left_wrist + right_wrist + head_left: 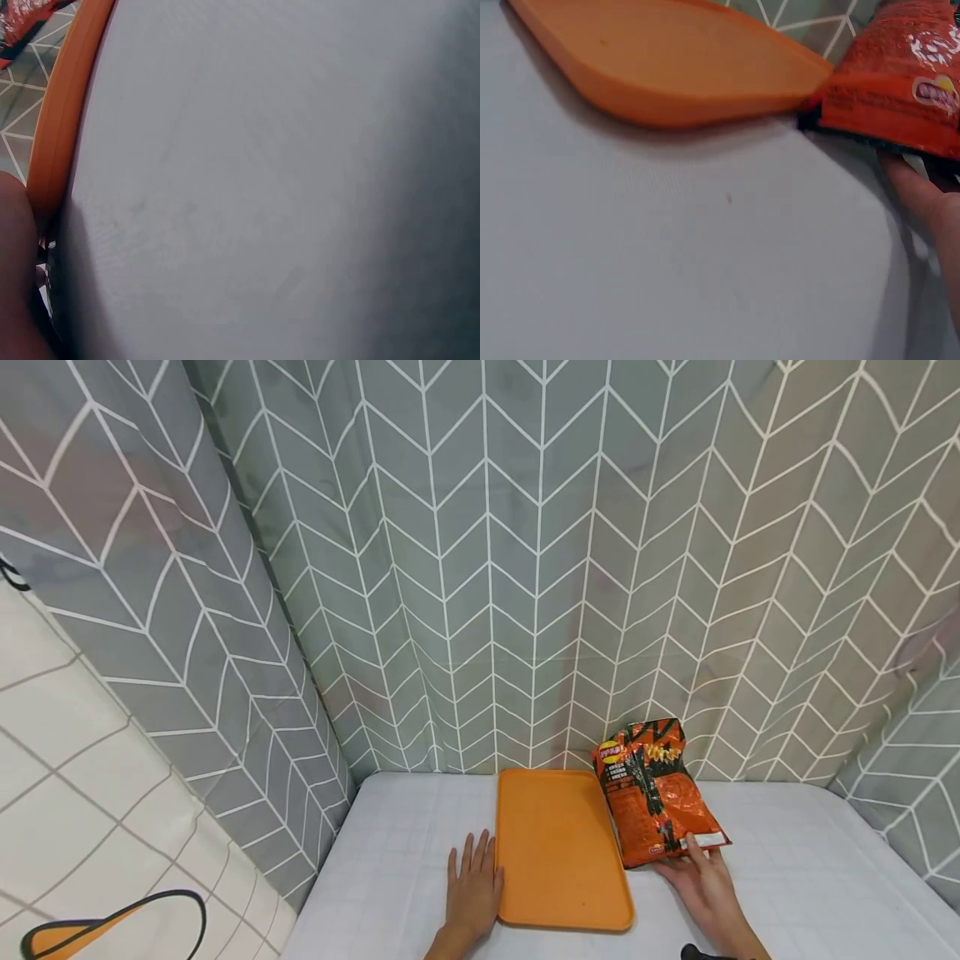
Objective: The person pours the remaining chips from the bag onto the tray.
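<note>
snack bag (656, 793) lies w/ its left edge lapped over the right rim of the orange tray (558, 852), rest of it on the white tabletop (810, 868). your right hand (701, 877) is at the bag's near end, fingers touching under it, prob to steady or lift it; can't tell if they're pinching. your left hand (472, 889) lies flat, fingers straight, just left of the tray, likely bracing it. tray itself holds nothing but that bag edge. patterned curtain (525, 568) hangs behind the tray.

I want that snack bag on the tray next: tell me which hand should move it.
Right. The right hand already touches the snack bag's near edge; the left hand lies flat beside the tray, across from it.
</note>
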A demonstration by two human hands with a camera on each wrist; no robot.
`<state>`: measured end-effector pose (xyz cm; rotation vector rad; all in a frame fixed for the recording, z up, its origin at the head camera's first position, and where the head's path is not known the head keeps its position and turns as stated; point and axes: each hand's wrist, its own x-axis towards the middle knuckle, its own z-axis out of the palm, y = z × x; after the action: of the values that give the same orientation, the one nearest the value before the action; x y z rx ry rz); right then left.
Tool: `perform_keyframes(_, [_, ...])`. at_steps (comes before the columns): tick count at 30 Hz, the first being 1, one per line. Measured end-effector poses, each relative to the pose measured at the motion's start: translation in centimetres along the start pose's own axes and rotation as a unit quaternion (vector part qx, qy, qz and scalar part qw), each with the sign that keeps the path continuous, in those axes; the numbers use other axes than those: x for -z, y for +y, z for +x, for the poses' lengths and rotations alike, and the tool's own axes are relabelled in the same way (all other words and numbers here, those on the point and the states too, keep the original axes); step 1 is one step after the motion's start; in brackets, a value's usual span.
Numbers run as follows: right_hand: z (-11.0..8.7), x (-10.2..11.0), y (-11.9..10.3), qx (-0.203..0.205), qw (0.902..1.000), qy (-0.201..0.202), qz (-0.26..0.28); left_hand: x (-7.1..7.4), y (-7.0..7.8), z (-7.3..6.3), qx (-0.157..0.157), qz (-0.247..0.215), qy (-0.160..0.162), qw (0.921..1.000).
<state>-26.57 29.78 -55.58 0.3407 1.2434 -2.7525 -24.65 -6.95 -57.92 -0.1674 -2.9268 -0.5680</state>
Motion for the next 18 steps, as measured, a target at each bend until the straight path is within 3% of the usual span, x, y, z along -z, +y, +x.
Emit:
perform_keyframes(5, [-0.4, -0.2, 0.2, -0.002, 0.9893, -0.108, 0.098, -0.2, 0.0, 0.0, -0.007, 0.003, 0.009, 0.9999])
perform_keyframes(7, [-0.5, -0.4, 0.1, -0.023, 0.9831, -0.126, 0.131, -0.4, -0.1, 0.0, -0.011, 0.004, 0.018, 0.9998])
perform_keyframes(12, [-0.7, -1.6, -0.3, -0.076, 0.9812, -0.057, 0.168, -0.5, -0.2, -0.1, -0.012, 0.011, 0.023, 0.9996])
perform_keyframes(18, [-1.2, -3.0, -0.5, -0.050, 0.9915, -0.044, 0.112, -0.3, -0.2, -0.1, -0.004, 0.013, 0.007, 0.9999])
